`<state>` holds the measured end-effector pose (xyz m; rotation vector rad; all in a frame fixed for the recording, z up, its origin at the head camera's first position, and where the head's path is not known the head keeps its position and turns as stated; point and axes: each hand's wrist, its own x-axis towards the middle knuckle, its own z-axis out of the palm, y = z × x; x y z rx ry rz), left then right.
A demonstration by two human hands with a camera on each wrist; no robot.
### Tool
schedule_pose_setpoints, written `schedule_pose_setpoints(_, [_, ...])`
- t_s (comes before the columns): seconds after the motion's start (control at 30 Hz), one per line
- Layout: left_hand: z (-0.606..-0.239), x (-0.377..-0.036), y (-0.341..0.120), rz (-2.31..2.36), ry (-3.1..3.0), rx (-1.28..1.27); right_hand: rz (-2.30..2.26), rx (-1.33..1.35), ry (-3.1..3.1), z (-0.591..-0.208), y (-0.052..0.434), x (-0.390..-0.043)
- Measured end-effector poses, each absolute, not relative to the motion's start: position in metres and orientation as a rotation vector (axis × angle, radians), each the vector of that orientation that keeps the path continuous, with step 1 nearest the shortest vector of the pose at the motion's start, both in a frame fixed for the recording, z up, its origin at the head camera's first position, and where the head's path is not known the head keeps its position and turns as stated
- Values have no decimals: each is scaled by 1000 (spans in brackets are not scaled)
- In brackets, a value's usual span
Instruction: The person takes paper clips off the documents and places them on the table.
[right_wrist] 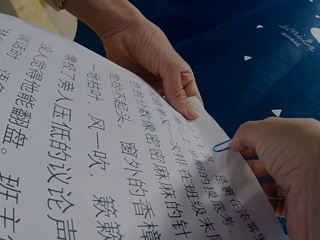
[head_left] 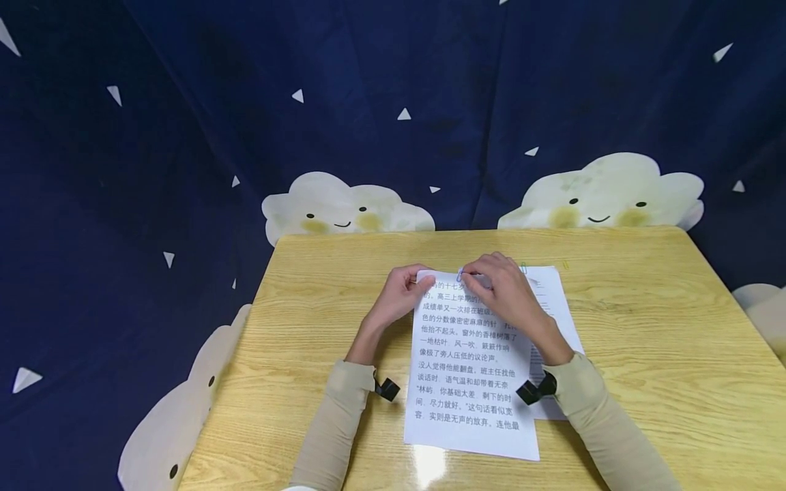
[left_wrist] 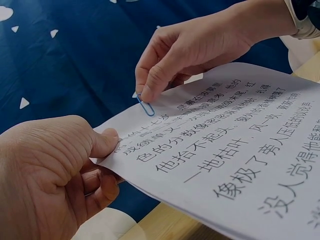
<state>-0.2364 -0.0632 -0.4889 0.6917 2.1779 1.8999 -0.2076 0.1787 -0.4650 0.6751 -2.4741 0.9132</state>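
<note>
Our right hand (head_left: 502, 286), the nearer, pinches 1 blue paper clip (left_wrist: 146, 106) at its 9 o'clock, long axis crossing the printed sheet (head_left: 467, 382) at its top edge; farther toward 9 o'clock, our left hand (head_left: 399, 296) grips the sheet's 11 o'clock corner.

I've got a navy curtain (head_left: 356, 54) with white triangles (head_left: 403, 115) and smiling clouds (head_left: 336, 201) on camera, behind a wood-grain bench (head_left: 319, 307).
</note>
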Motion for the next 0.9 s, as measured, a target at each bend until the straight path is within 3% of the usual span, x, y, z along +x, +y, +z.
schedule_pose_setpoints(0.9, [-490, -236, -62, 1914, 2134, 695, 1036, 637, -2389, -465, 180, -209])
